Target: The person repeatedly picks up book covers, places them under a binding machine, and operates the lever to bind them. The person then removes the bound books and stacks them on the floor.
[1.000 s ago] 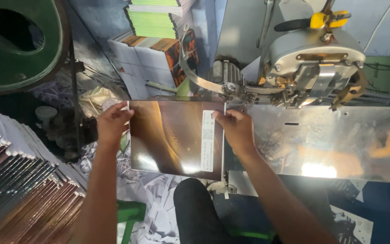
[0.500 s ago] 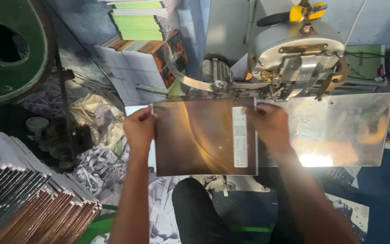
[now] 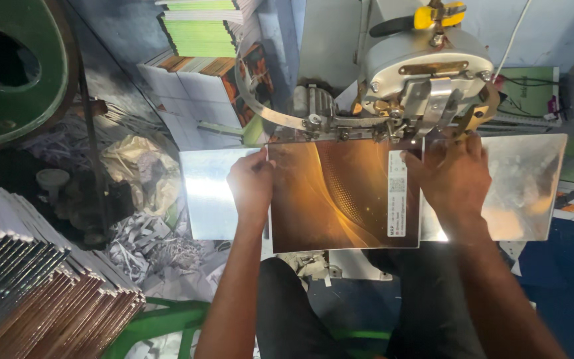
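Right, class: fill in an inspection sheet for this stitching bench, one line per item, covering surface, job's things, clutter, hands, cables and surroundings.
Surface: shiny sheet-metal table, glare on it.
Job's things: glossy brown-orange booklet lying flat, top edge under grey stitching machine head.
Clutter: shredded paper trimmings, crumpled yellowish bag.
Hands: left hand grips booklet's left edge; right hand presses its right edge.
Cables: white cable behind machine.
Surroundings: green-edged book stack, brown booklet pile, green wheel.
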